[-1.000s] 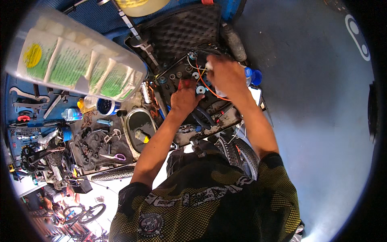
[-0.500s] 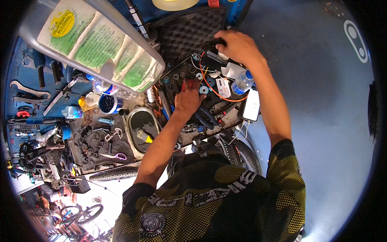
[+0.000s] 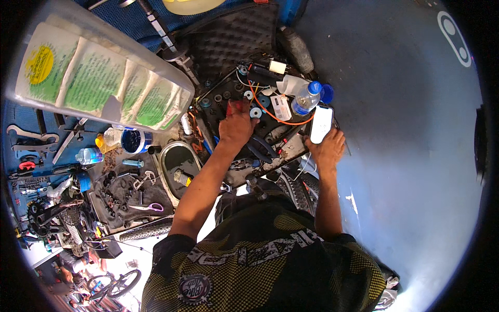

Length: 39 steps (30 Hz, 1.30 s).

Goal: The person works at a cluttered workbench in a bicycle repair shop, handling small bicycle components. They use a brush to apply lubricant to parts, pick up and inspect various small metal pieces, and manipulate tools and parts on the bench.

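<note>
My left hand [image 3: 236,127] lies on the cluttered bench with its thumb apart and its fingers stretched over a small red thing [image 3: 230,108]. What kind of thing that is I cannot make out. Pale blue and white round parts [image 3: 255,113] sit beside its fingertips. At the bench's right end, my right hand [image 3: 327,151] has its thumb and fingers around the lower end of a smartphone [image 3: 321,125] with a bright screen. A white cable [image 3: 305,167] hangs near that hand. Just beyond the phone stands a clear water bottle [image 3: 305,101] with a blue cap.
Blue-handled pliers [image 3: 262,151] lie near my left wrist, and an orange cable [image 3: 283,121] curves across the bench. A metal tray [image 3: 165,161] holds a brush. A large translucent jug [image 3: 104,73] looms at upper left. Purple-handled scissors [image 3: 150,207] lie left. A bicycle tyre [image 3: 291,192] is below the bench.
My right hand has come down from the far side of the bench to the smartphone, uncovering a white block there. My left hand stays at the red thing. The whole view has shifted slightly.
</note>
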### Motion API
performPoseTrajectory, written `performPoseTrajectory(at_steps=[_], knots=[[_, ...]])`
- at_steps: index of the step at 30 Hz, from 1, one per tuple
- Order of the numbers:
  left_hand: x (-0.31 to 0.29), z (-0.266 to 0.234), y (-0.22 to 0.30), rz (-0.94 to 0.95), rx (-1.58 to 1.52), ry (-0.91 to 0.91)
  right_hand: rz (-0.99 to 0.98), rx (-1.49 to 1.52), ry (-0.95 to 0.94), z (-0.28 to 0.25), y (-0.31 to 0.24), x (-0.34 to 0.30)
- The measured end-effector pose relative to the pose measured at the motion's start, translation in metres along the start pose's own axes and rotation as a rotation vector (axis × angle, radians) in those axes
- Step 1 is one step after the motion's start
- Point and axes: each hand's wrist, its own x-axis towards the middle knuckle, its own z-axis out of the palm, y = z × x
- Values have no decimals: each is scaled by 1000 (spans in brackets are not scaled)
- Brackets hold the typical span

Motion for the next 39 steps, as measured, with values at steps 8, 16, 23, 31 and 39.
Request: performPoseTrajectory(at_steps=[8,16,23,31,39], knots=[[4,-3,-2,1,14,-92,-69,125,91,3,-7,14],[3,-4,1,2,19,-87,-183,33,109,12,35,70],[3,-6,-2,8,-9,-75,-199,45,107,7,38,57],[5,-6,-1,4,25,-106,-215,153,159,-11,42,39],[1,-5,-1,34,36,-4,-259,214,147,-5,42,35]])
